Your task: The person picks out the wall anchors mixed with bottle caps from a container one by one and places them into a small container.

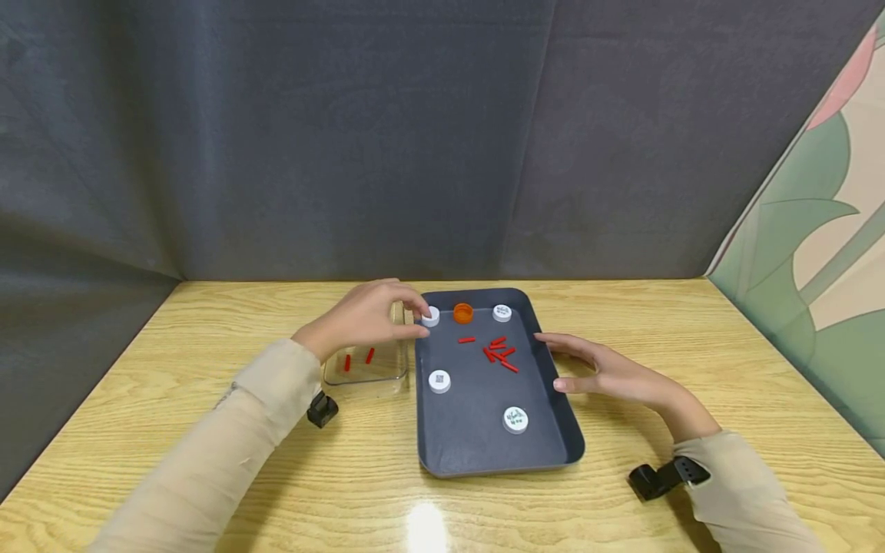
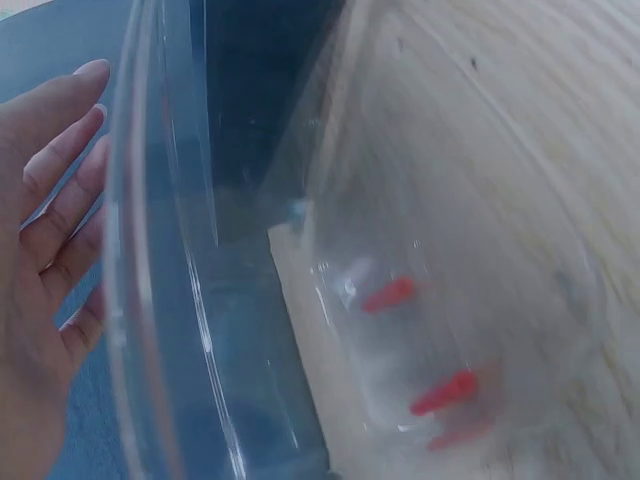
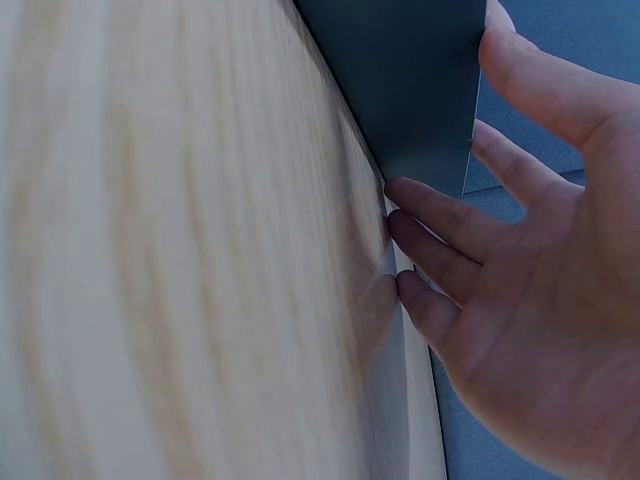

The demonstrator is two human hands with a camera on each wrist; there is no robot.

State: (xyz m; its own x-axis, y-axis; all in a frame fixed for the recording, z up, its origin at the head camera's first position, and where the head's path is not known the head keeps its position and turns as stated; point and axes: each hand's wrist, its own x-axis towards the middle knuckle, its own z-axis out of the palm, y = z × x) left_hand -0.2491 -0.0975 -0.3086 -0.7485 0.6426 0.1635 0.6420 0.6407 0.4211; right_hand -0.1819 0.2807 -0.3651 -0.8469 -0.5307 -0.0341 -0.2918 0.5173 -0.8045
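My left hand [image 1: 379,313] reaches over a clear plastic box [image 1: 366,379], thumb and fingers apart near a white cap [image 1: 431,317] in the tray's far left corner. Whether a fingertip touches that cap I cannot tell. In the left wrist view, no object shows between the fingers [image 2: 62,210]. Two red sticks [image 1: 369,355] lie in the box. The dark grey tray [image 1: 470,438] holds several more red sticks [image 1: 499,353], an orange cap [image 1: 463,313] and other white caps [image 1: 439,382]. My right hand [image 1: 608,372] touches the tray's right side with extended fingers [image 3: 440,215].
Tray and box stand side by side on a wood-grain table [image 1: 332,476]. A dark grey curtain [image 1: 429,153] rises behind the table's far edge. To the right hangs a leaf-patterned cloth [image 1: 816,307].
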